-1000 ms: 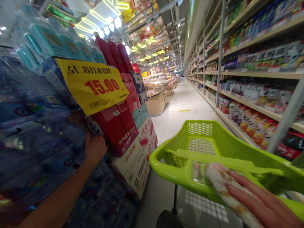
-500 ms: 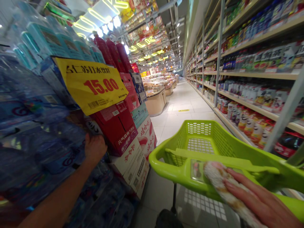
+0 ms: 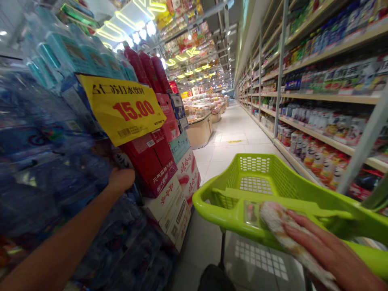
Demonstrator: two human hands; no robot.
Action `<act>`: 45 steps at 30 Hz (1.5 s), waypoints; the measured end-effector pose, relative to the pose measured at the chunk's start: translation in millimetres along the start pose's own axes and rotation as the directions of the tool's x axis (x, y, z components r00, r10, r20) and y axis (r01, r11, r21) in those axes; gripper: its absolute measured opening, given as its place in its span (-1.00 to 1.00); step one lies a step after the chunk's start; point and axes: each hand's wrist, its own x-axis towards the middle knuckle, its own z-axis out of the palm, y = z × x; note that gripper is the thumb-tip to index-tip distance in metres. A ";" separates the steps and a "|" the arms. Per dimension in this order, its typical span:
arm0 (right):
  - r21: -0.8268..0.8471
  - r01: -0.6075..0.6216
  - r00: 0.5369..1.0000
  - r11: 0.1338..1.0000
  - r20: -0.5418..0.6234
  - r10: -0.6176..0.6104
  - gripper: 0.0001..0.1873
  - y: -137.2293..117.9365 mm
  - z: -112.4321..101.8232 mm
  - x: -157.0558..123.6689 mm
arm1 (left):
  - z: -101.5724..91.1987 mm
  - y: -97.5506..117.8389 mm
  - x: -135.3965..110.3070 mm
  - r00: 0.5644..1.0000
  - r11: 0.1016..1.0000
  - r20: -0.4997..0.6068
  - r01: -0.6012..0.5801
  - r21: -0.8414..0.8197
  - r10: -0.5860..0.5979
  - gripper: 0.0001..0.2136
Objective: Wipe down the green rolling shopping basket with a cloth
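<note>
My left hand (image 3: pixel 121 180) reaches into the stack at left, between the shrink-wrapped water bottles (image 3: pixel 33 139) and a red drink carton (image 3: pixel 148 163). A dark package with white lettering (image 3: pixel 123 158) lies just above it. Most of this hand's fingers are hidden, so their grip does not show. My right hand (image 3: pixel 321 242) is closed on a fluffy white cloth with brownish patches (image 3: pixel 281 222). The cloth lies against the handle side of a lime-green shopping cart (image 3: pixel 218 216), beside a small clear panel (image 3: pixel 251 213).
A yellow price sign (image 3: pixel 129 109) marked 15.00 hangs over the stack. White cartons (image 3: pixel 171 210) stand below the red one. Drink shelves (image 3: pixel 327 97) line the right side. Ahead, a tiled aisle (image 3: pixel 226 157) runs past a rounded display counter (image 3: pixel 200 131).
My left hand has turned and gone deeper into the stack; less of its fingers shows. The view has shifted slightly. My right hand stays on the cloth at the cart.
</note>
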 end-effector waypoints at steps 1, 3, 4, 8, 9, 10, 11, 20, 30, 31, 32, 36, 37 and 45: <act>0.008 -0.026 1.000 1.000 0.003 0.026 -0.51 -0.9 0.6 -0.4 | -0.7 -0.3 -0.1 1.000 1.000 -0.001 0.001 -0.009 -0.001 -0.73; 0.032 -0.092 0.996 0.995 -0.005 0.092 -0.52 -5.0 0.7 0.0 | -3.0 -1.5 -1.7 1.000 1.000 -0.011 0.007 -0.028 -0.007 -0.72; 0.045 -0.123 0.992 0.991 -0.020 0.124 -0.53 -7.9 0.2 1.1 | -4.9 -2.1 -3.2 1.000 0.999 -0.019 0.012 -0.038 -0.013 -0.71; 0.077 -0.164 0.982 0.983 -0.083 0.170 -0.54 -22.8 -2.9 13.1 | -21.2 6.0 -13.9 0.998 0.995 -0.063 0.022 -0.100 -0.028 -0.68; 0.077 -0.176 0.979 0.981 -0.089 0.183 -0.55 -27.2 -3.5 17.7 | -27.1 14.1 -18.0 0.996 0.991 -0.086 0.013 -0.134 -0.024 -0.67; 0.076 -0.189 0.976 0.979 -0.091 0.195 -0.55 -31.4 -3.7 22.3 | -33.1 25.7 -22.9 0.992 0.982 -0.127 -0.013 -0.186 -0.011 -0.66; 0.071 -0.203 0.974 0.977 -0.089 0.209 -0.57 -35.1 -3.8 26.8 | -39.1 40.8 -28.8 0.982 0.964 -0.187 -0.061 -0.259 0.012 -0.66; -0.287 -0.569 0.821 0.771 -0.259 0.509 -0.60 12.2 -45.6 4.4 | -67.2 203.7 -106.7 0.745 0.406 -0.632 -0.655 -0.637 0.211 -0.69; -0.170 -0.376 0.927 0.911 -0.052 0.373 -0.59 -41.1 4.2 34.5 | -78.0 230.0 -153.1 0.668 0.424 -0.729 -0.709 -0.564 0.149 -0.73; -0.188 -0.396 0.918 0.899 -0.047 0.394 -0.60 -35.0 -4.8 29.7 | -76.7 229.5 -153.9 0.668 0.424 -0.728 -0.710 -0.563 0.152 -0.72; -0.217 -0.437 0.898 0.873 -0.058 0.436 -0.61 -26.1 -17.4 23.1 | -74.9 228.5 -153.8 0.664 0.422 -0.732 -0.714 -0.559 0.154 -0.71; -0.301 -0.575 0.815 0.761 -0.124 0.567 -0.60 -4.1 -55.2 4.2 | -67.4 222.3 -153.4 0.646 0.421 -0.753 -0.722 -0.549 0.125 -0.69; -0.295 -0.580 0.811 0.759 -0.118 0.573 -0.59 -8.8 -53.0 4.8 | -66.2 220.7 -154.3 0.644 0.425 -0.756 -0.720 -0.548 0.116 -0.69; -0.227 -0.428 0.903 0.875 -0.064 0.425 -0.60 -54.3 -30.7 8.9 | -58.2 202.5 -167.7 0.652 0.451 -0.751 -0.703 -0.550 0.100 -0.69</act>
